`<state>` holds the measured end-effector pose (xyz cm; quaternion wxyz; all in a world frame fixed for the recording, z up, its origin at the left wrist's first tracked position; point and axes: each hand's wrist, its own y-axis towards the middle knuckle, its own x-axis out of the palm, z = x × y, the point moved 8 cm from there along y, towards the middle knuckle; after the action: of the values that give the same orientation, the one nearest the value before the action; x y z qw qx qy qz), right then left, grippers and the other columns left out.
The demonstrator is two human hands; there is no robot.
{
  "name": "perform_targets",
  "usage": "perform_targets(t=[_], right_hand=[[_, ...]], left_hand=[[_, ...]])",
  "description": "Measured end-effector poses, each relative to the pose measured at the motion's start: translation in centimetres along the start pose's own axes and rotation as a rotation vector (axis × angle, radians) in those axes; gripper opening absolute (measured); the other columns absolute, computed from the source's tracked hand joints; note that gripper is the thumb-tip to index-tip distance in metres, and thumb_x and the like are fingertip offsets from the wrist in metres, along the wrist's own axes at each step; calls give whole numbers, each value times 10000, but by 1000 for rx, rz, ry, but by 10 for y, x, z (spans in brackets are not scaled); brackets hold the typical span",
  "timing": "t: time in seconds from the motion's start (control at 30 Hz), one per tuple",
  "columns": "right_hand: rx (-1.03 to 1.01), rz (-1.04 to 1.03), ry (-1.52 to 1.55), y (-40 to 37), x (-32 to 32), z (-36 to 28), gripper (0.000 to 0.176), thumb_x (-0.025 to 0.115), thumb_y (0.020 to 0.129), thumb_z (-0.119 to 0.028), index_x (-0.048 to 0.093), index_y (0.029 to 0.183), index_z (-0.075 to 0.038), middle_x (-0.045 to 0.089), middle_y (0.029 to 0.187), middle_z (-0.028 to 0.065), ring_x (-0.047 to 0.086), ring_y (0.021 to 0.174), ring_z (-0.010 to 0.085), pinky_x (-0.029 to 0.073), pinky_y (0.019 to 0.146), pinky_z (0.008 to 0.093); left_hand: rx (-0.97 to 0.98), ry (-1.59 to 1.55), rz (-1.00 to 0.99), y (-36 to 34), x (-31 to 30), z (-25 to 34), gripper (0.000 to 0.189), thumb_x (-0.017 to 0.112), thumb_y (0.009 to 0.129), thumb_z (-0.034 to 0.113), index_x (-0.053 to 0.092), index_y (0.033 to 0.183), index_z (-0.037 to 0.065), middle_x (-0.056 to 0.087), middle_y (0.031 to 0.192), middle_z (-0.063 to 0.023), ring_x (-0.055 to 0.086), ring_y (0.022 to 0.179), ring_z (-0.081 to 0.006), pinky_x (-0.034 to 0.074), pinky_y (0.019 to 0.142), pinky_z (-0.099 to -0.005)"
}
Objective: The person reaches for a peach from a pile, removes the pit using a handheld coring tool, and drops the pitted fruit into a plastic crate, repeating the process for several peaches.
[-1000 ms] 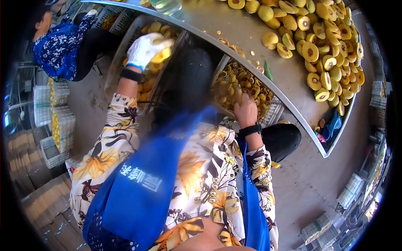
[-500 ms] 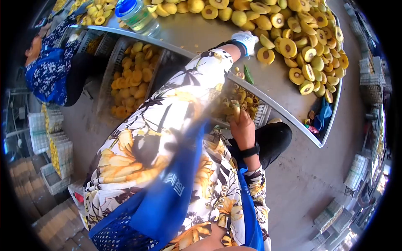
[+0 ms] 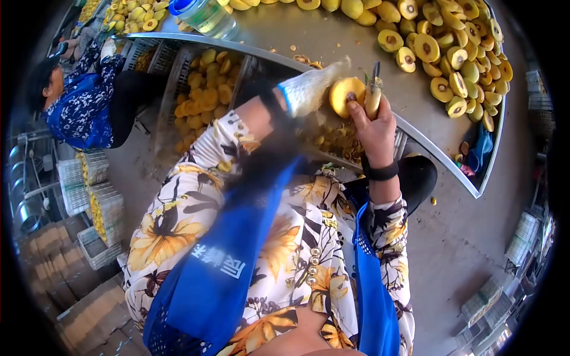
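My left hand, in a white glove blurred by motion, is at the left side of a yellow halved fruit with a brown centre. The glove's fingertips are smeared, so their grip on the fruit is unclear. My bare right hand is closed around the light handle of a small tool with a dark metal end pointing up. Its thumb presses on the cut face of the fruit. Both hands are above the metal table's near edge, over a crate of small fruit pieces.
Many halved fruits are heaped on the metal table. A clear bottle stands at its near edge. A crate of yellow fruit is at the left, near another person. A blue cloth lies in the right corner.
My left hand has come back from the fruit heap toward my body, and a halved fruit is now between the hands. My right hand has risen with the tool, which now points up.
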<state>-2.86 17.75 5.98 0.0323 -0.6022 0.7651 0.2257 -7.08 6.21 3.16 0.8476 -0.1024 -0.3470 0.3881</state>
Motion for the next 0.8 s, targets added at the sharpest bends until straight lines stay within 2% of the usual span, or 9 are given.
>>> perform_targets(t=[0.13, 0.23, 0.33, 0.37, 0.47, 0.57, 0.7, 0.73, 0.8], right_hand=[[360, 2, 197, -12, 8, 28, 175, 624, 844, -170, 567, 934, -31, 539, 609, -10, 432, 429, 32, 319, 371, 186], [495, 25, 234, -23, 13, 45, 175, 607, 858, -191, 550, 923, -38, 528, 601, -12, 412, 412, 35, 308, 360, 183], [691, -12, 530, -40, 20, 42, 178, 585, 873, -205, 526, 918, -44, 523, 608, -9, 399, 407, 36, 306, 356, 180], [670, -2, 519, -43, 22, 45, 179, 582, 875, -206, 520, 921, -44, 525, 614, -6, 395, 405, 36, 305, 355, 181], [660, 49, 448, -46, 24, 42, 187, 588, 871, -204, 515, 926, -41, 525, 620, -3, 399, 408, 41, 315, 357, 185], [483, -124, 318, -32, 13, 23, 207, 605, 857, -191, 526, 955, -27, 531, 634, -12, 416, 437, 20, 329, 372, 171], [48, -114, -330, -18, 4, 5, 376, 635, 818, -283, 517, 1013, 15, 607, 699, 153, 599, 576, 288, 459, 512, 336], [118, -80, -363, -17, -1, -1, 412, 634, 802, -340, 519, 979, 14, 590, 731, 220, 585, 688, 407, 461, 584, 412], [196, -106, -358, -21, -1, -2, 396, 626, 806, -346, 522, 951, 8, 589, 719, 222, 585, 678, 404, 458, 578, 416]], left_hand=[[177, 4, 90, -20, 16, -4, 457, 342, 956, 391, 464, 1218, 36, 551, 1121, -65, 529, 1013, -139, 438, 868, -280], [169, -360, 235, -13, -2, -28, 438, 349, 960, 365, 460, 1211, 24, 549, 1124, -65, 530, 1009, -152, 434, 878, -296], [478, 289, 371, -34, 1, -2, 401, 391, 952, 337, 471, 1184, 20, 552, 1115, -82, 532, 1008, -154, 438, 879, -295], [553, 529, 399, -35, 0, -1, 397, 398, 950, 333, 471, 1184, 21, 552, 1118, -85, 532, 1009, -154, 437, 882, -295], [404, -307, 133, -7, -2, -34, 408, 412, 941, 348, 478, 1174, 20, 550, 1132, -89, 540, 1007, -157, 434, 888, -302], [213, -315, -25, -9, 1, -35, 412, 387, 951, 346, 478, 1180, 17, 546, 1143, -78, 537, 1003, -147, 418, 907, -295], [408, 263, 78, -12, -21, -29, 458, 362, 952, 358, 419, 1245, 11, 511, 1209, -84, 489, 1096, -152, 390, 945, -297], [446, 343, 132, -16, -19, -24, 466, 355, 953, 349, 390, 1265, 4, 502, 1223, -92, 483, 1113, -162, 386, 951, -301], [422, 407, 280, -29, -10, -10, 463, 337, 959, 318, 347, 1289, -6, 496, 1229, -111, 479, 1131, -184, 381, 957, -307]])
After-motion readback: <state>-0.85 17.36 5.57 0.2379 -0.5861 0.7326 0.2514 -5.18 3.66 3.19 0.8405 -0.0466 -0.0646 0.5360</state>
